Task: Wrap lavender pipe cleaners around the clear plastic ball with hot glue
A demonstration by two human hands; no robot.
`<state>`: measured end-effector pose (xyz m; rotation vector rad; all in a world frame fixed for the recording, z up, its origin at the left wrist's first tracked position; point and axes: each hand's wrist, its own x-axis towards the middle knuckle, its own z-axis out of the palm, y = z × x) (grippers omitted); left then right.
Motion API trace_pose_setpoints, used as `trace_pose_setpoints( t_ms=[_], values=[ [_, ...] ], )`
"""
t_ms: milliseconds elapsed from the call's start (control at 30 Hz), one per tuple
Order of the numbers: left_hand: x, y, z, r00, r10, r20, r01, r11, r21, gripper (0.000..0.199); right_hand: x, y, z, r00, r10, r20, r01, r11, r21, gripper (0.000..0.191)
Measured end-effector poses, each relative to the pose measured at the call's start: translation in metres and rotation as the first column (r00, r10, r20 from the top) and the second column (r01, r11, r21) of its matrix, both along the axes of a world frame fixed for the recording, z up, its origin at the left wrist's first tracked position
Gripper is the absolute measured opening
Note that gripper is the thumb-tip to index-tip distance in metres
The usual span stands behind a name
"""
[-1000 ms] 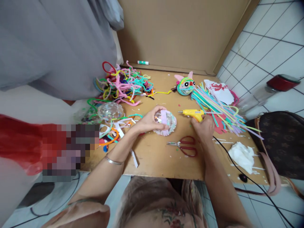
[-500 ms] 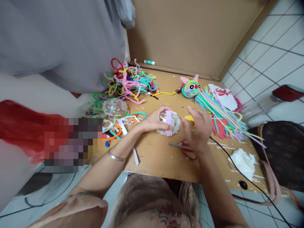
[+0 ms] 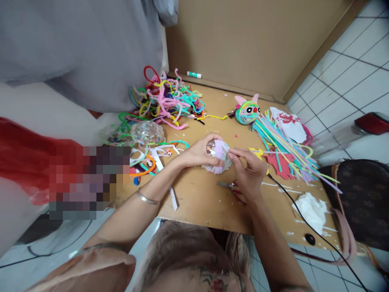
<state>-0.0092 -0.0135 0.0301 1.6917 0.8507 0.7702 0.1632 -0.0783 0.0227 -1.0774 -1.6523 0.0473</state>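
My left hand point(image 3: 204, 152) is wrapped around a clear faceted plastic ball point(image 3: 226, 163) from its left side. Lilac pipe cleaner point(image 3: 219, 149) runs in a band across the ball's top. At the ball's right edge, my right hand point(image 3: 247, 164) pinches what looks like the loose end of the lilac pipe cleaner between thumb and index finger. Just behind that hand lies a yellow glue gun point(image 3: 257, 153), partly covered by it, with a pale stick in its back. Red-handled pliers or scissors point(image 3: 232, 187) rest beneath my right wrist, partly hidden.
A heap of coloured pipe cleaners point(image 3: 165, 97) and another clear ball point(image 3: 148, 132) occupy the left. A pipe-cleaner animal point(image 3: 247, 111) trails long strands at right. White tissue point(image 3: 311, 211), a black cable point(image 3: 291, 198) and a brown handbag point(image 3: 361, 202) lie at the right edge.
My right hand was apart from the ball with its fingers spread, over the glue gun. It has moved left to the ball, and its fingertips have closed there. The left hand keeps its hold.
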Motion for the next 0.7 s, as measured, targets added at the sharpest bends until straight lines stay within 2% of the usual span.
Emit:
trace_pose_setpoints(
  t_ms=[167, 367, 500, 700],
  values=[
    [-0.0010, 0.0010, -0.0020, 1.000, -0.010, 0.001, 0.010, 1.000, -0.002, 0.063, -0.0035, -0.0015, -0.0021, 0.999, -0.004, -0.048, 0.004, 1.000, -0.004, 0.005],
    [-0.0017, -0.0001, -0.0018, 1.000, -0.004, -0.013, 0.004, 1.000, -0.008, 0.063, -0.0012, -0.0036, -0.0014, 0.993, -0.058, 0.099, 0.049, 0.994, 0.095, 0.004],
    [-0.0016, -0.0007, -0.0007, 1.000, -0.013, 0.002, 0.013, 1.000, -0.017, 0.062, -0.0005, -0.0037, -0.0039, 0.976, -0.050, 0.210, 0.008, 0.980, 0.197, 0.013],
    [-0.0021, -0.0005, 0.0003, 1.000, -0.004, -0.006, 0.004, 1.000, -0.028, 0.061, -0.0020, -0.0035, -0.0051, 0.971, -0.022, 0.239, -0.027, 0.979, 0.201, 0.015]
  ],
)
